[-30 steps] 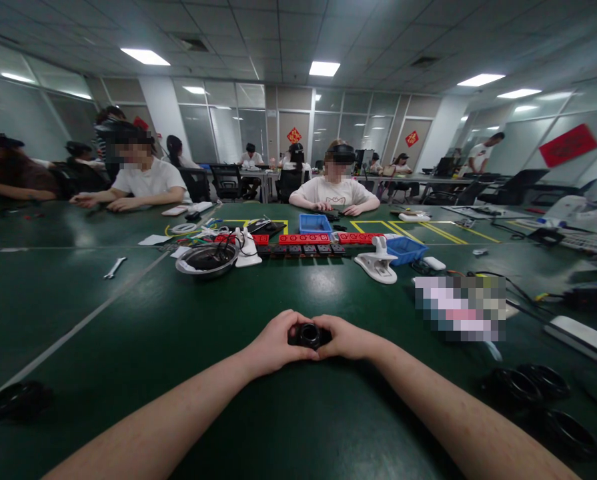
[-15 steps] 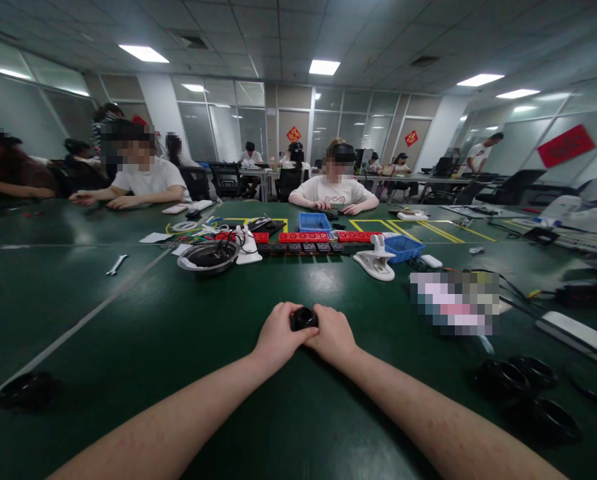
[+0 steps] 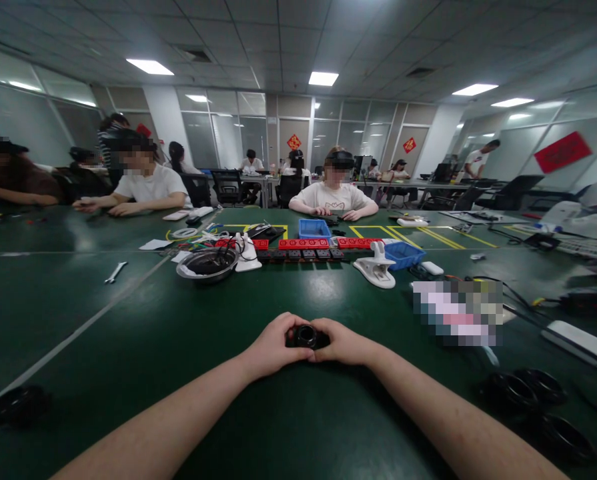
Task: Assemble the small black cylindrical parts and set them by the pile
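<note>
A glossy black ring-shaped part (image 3: 306, 335) with a round hole facing up is held between my two hands in the middle of the green table (image 3: 238, 427). My left hand (image 3: 273, 343) curls round its left side, and my right hand (image 3: 342, 343) does the same on the right. Both thumbs meet on the near side, the fingers on the far side. Dark gaps show between the palms and the part; the undersides of my fingers are hidden.
More black rings (image 3: 543, 407) lie at the lower right, another black piece (image 3: 18, 405) at the lower left. Beyond my hands are a metal bowl (image 3: 205, 273), white clamp (image 3: 377, 270), blue trays (image 3: 403, 255) and red strips (image 3: 303, 244). A wrench (image 3: 115, 272) lies left. Co-workers sit opposite.
My hands have opened out slightly around the black part, with the fingers more arched and the right wrist turned outward. The whole scene sits a little lower as the head tilts.
</note>
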`<state>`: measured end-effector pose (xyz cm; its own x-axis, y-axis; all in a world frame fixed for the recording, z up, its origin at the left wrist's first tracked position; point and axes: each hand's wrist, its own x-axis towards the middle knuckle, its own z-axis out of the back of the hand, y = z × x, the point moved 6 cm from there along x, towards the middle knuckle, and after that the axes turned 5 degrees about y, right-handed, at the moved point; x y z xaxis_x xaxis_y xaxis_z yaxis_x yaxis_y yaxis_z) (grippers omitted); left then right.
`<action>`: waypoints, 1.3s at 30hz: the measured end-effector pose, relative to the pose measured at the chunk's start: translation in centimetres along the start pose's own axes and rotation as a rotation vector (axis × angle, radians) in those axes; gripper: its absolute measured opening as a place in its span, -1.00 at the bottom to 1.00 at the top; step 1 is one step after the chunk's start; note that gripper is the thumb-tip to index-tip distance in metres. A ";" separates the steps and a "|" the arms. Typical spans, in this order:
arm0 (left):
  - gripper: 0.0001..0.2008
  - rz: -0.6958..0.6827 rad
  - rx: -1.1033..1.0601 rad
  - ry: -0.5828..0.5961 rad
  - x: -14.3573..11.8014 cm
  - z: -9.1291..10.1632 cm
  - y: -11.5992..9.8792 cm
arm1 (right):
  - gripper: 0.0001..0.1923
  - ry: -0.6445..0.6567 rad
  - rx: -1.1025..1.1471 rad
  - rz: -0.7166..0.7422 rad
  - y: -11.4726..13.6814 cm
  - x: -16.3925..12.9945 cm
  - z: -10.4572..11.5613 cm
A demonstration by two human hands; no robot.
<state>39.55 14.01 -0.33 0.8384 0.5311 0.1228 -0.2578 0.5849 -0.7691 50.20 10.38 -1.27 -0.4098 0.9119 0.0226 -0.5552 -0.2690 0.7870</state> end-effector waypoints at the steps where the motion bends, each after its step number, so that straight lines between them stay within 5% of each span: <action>1: -0.61 0.000 0.009 -0.001 0.0 0.0 -0.1 | -0.68 0.003 0.008 -0.003 0.0 0.0 0.0; 11: -0.45 -0.085 0.028 -0.042 -0.1 1.2 -0.4 | -0.66 0.005 0.005 -0.045 -0.4 0.1 -0.1; 19: -0.59 -0.094 0.069 0.087 0.0 1.1 -0.4 | -0.63 -0.001 -0.019 -0.040 -0.2 0.0 0.1; 29: -0.63 -0.035 0.075 0.046 0.0 0.9 -0.5 | -0.68 -0.005 0.007 -0.086 -0.4 0.0 0.2; 33: -0.63 0.047 0.087 -0.034 -0.1 0.7 -0.6 | -0.65 -0.109 -0.115 -0.205 -0.8 0.0 0.2; 39: -0.73 0.151 0.146 -0.271 -0.2 0.8 -0.4 | -0.73 -0.423 -0.611 -0.404 0.1 0.0 -0.1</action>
<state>39.07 14.12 0.46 0.6323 0.7506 0.1919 -0.4520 0.5585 -0.6955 50.10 10.30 -1.21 0.1420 0.9805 0.1359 -0.9445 0.0931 0.3150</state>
